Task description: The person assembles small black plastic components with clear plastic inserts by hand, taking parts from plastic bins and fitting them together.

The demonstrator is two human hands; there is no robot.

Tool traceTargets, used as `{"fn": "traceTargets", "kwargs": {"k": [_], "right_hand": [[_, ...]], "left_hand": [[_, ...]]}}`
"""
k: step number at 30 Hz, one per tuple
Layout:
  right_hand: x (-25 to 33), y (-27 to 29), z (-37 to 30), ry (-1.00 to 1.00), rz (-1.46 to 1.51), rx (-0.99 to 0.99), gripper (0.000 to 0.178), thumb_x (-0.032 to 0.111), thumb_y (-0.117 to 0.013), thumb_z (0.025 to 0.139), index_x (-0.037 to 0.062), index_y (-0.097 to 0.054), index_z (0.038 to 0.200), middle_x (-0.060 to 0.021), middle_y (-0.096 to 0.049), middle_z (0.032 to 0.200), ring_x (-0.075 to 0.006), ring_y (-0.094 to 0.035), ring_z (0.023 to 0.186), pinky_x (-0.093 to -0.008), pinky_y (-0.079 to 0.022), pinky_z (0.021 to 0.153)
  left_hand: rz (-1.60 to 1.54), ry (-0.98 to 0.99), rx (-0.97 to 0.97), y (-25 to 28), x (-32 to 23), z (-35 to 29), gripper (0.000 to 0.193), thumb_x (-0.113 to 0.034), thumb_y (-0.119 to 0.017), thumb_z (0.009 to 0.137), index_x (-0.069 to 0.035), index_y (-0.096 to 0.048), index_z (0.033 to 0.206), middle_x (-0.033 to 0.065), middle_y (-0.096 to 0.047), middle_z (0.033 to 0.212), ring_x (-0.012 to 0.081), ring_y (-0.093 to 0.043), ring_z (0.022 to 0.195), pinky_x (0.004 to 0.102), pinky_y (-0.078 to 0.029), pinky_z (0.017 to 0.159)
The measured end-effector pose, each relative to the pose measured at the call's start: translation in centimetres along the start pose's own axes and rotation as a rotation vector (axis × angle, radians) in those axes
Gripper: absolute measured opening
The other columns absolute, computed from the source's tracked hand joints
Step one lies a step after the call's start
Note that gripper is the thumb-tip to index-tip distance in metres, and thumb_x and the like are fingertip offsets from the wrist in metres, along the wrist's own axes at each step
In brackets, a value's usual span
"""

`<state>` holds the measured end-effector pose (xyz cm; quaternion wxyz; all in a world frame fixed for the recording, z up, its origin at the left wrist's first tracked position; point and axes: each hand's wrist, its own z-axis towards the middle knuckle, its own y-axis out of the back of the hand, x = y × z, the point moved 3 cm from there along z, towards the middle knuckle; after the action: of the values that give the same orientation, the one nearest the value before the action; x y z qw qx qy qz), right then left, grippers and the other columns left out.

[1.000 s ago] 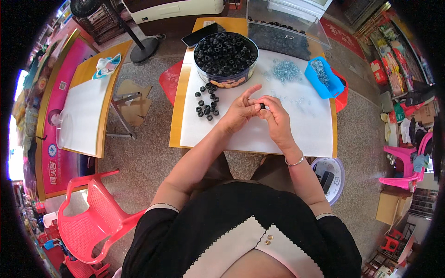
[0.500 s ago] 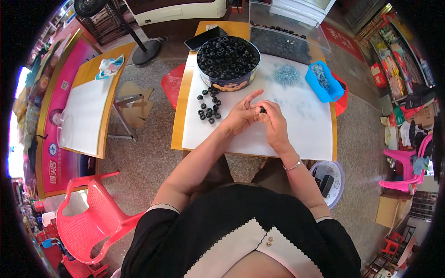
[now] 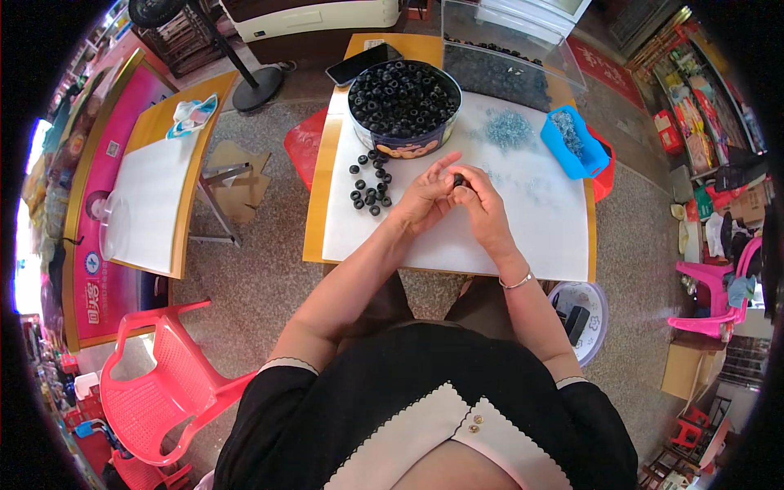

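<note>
Over the front half of the white-topped table, my two hands meet around a small round black part [image 3: 459, 180] with a hole in it. My right hand [image 3: 487, 214] pinches it between thumb and fingertips. From the other side my left hand [image 3: 420, 200] closes its thumb against the part, while its forefinger points away from me. Whether something smaller lies between my left fingers is hidden. Several similar black ring-shaped parts [image 3: 371, 196] are loose on the table left of my left hand. Behind them stands a round tin [image 3: 408, 149] heaped with more of these parts.
A pile of tiny pale-blue clear pieces [image 3: 508, 129] lies right of the tin, near a blue basket [image 3: 585, 167] holding more. A clear bin [image 3: 498, 77] of black parts and a phone [image 3: 363, 64] are at the back. A red chair [image 3: 167, 384] stands left.
The black part in my fingers has turned and shows more of itself. My right hand has shifted slightly; my left has barely moved. The whole view has shifted a little.
</note>
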<state>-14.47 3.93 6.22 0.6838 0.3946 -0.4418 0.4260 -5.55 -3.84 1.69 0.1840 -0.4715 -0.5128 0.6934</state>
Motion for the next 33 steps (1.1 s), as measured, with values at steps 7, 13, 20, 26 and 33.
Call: {"fn": "traceTargets", "kwargs": {"k": [7, 13, 20, 26, 33], "right_hand": [[0.7, 0.6, -0.1, -0.103, 0.044, -0.014, 0.022, 0.006, -0.05, 0.087, -0.0006, -0.056, 0.107, -0.0058, -0.054, 0.108, -0.0129, -0.053, 0.094, -0.0247, -0.043, 0.082], [0.5, 1.5, 0.9, -0.092, -0.013, 0.073, 0.019, 0.005, -0.051, 0.085, -0.0009, -0.059, 0.102, -0.0061, -0.057, 0.106, -0.0139, -0.052, 0.098, -0.0263, -0.043, 0.085], [2.4, 5.5, 8.8, -0.093, -0.138, -0.033, 0.028, 0.008, -0.057, 0.082, 0.0052, -0.061, 0.11, -0.0018, -0.061, 0.091, -0.0104, -0.056, 0.083, -0.0255, -0.046, 0.076], [1.6, 11.5, 22.4, 0.041, -0.633, -0.221, 0.038, 0.024, -0.063, 0.078, 0.0048, -0.061, 0.111, -0.0139, -0.064, 0.086, -0.0232, -0.061, 0.079, -0.034, -0.047, 0.072], [2.9, 4.5, 22.0, 0.4, -0.823, -0.068, 0.019, 0.022, -0.063, 0.074, 0.0094, -0.069, 0.087, -0.0157, -0.062, 0.092, -0.0317, -0.059, 0.084, -0.0394, -0.046, 0.077]], "left_hand": [[0.068, 0.069, 0.031, 0.7, 0.4, 0.2, 0.07, -0.012, -0.068, 0.081, -0.002, -0.024, 0.135, 0.0066, -0.056, 0.104, 0.0141, -0.059, 0.087, 0.0251, -0.051, 0.076], [0.094, 0.005, -0.043, 0.6, 0.1, 0.2, 0.069, -0.014, -0.066, 0.082, -0.002, -0.024, 0.135, 0.0082, -0.055, 0.111, 0.0148, -0.06, 0.088, 0.027, -0.051, 0.078], [0.07, 0.028, 0.063, 0.5, 0.0, 0.2, 0.062, -0.014, -0.061, 0.086, -0.001, -0.025, 0.134, 0.0152, -0.056, 0.111, 0.017, -0.061, 0.086, 0.0319, -0.052, 0.08], [0.037, 0.073, 0.113, 0.6, 0.7, 0.8, 0.053, -0.016, -0.058, 0.088, 0.0, -0.032, 0.131, 0.0149, -0.058, 0.105, 0.0172, -0.061, 0.084, 0.0318, -0.051, 0.079], [0.046, 0.07, 0.082, 0.8, 0.3, 0.2, 0.045, -0.019, -0.056, 0.09, 0.0, -0.038, 0.126, 0.0112, -0.059, 0.1, 0.0149, -0.06, 0.083, 0.0309, -0.051, 0.078]]}}
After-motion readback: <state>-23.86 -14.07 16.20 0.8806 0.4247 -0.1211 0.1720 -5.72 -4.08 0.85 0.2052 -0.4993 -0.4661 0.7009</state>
